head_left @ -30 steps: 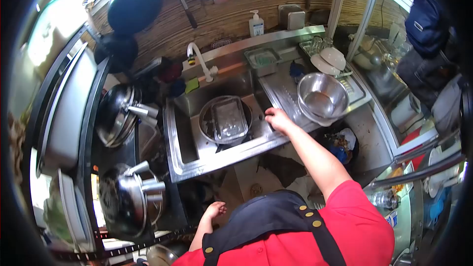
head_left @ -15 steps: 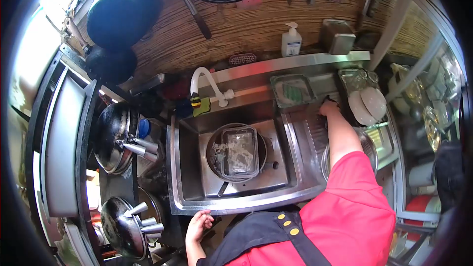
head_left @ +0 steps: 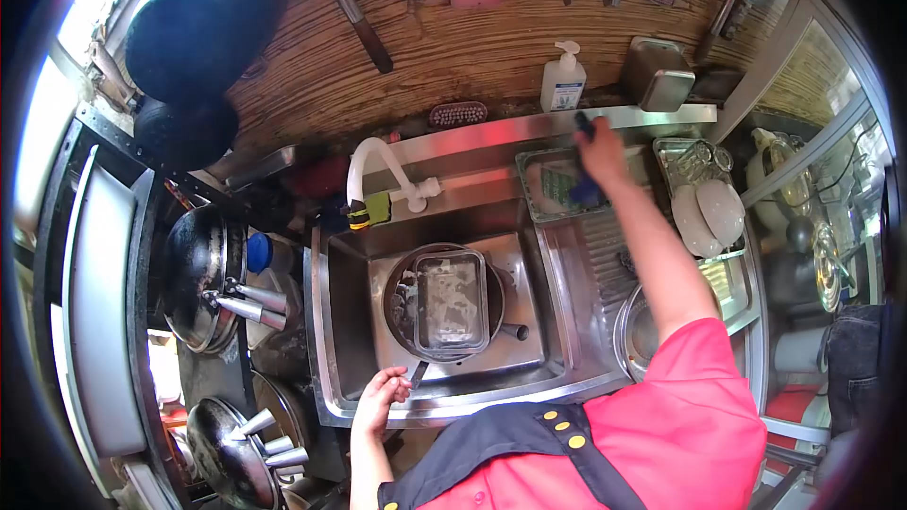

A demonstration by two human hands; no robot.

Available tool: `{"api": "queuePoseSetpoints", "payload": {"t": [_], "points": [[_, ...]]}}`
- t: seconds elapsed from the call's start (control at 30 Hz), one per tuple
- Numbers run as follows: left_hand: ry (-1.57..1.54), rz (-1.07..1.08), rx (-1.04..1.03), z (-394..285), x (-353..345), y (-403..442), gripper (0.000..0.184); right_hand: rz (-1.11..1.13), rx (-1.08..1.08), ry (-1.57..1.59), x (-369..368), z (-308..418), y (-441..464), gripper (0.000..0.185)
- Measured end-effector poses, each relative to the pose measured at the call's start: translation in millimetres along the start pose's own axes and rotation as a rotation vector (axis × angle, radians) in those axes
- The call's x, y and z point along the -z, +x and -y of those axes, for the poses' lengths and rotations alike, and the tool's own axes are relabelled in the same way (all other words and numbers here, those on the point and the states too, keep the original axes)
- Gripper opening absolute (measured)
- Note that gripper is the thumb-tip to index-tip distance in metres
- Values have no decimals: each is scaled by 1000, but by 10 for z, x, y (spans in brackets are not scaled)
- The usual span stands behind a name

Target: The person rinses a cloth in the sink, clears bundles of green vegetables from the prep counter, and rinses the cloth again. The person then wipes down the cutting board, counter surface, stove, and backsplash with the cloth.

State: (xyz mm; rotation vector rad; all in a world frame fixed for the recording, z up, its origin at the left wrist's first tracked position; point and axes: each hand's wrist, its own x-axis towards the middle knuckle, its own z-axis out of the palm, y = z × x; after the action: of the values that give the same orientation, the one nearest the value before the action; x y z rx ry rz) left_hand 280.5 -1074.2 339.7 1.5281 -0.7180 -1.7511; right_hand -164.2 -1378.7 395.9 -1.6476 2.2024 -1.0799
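Observation:
My right hand (head_left: 602, 156) is closed on a dark-handled tool with a blue end (head_left: 587, 191), smeared by motion. It is held over the right side of a clear tray (head_left: 554, 213), where a green-and-white thing (head_left: 556, 187) lies. My left hand (head_left: 384, 395) hovers at the sink's front edge, fingers loosely curled and apart, holding nothing. In the sink (head_left: 524, 378), a clear rectangular container (head_left: 452, 307) rests in a round dark pan (head_left: 402, 297); both look wet. Two pan handles stick out, one close to my left fingertips.
A white faucet (head_left: 378, 153) arches over the sink's back left. Right of the ribbed drainboard (head_left: 595, 255) stand white bowls (head_left: 710, 212) and a metal strainer (head_left: 635, 331). Stacked pans (head_left: 194, 274) sit left. A pump bottle (head_left: 564, 80) stands on the back ledge.
My right hand has lifted from the drainboard and moved left and back, over the tray, with the dark-handled tool. My left hand has risen slightly toward the sink edge. The view has shifted.

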Motion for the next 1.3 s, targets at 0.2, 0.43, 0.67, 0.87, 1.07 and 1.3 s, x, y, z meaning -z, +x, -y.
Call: {"api": "queuePoseSetpoints", "payload": {"t": [0.2, 0.43, 0.67, 0.87, 1.07, 1.3], "points": [[-65, 70, -21, 187, 66, -68, 31, 855, 302, -558, -884, -144, -250, 35], [-144, 2, 16, 371, 185, -315, 32, 991, 251, -641, -1045, -437, -130, 30], [-119, 64, 3, 334, 149, -228, 33, 816, 270, -567, -1204, -599, -109, 32], [83, 291, -95, -57, -335, 330, 32, 511, -405, 838, -598, -416, -16, 33], [-218, 423, -85, -785, -1640, 1140, 55, 491, -344, 1424, -201, 685, -550, 32], [-877, 507, -8, -668, -1424, 2108, 32, 326, 78, 390, -841, 1257, -2000, 59]]}}
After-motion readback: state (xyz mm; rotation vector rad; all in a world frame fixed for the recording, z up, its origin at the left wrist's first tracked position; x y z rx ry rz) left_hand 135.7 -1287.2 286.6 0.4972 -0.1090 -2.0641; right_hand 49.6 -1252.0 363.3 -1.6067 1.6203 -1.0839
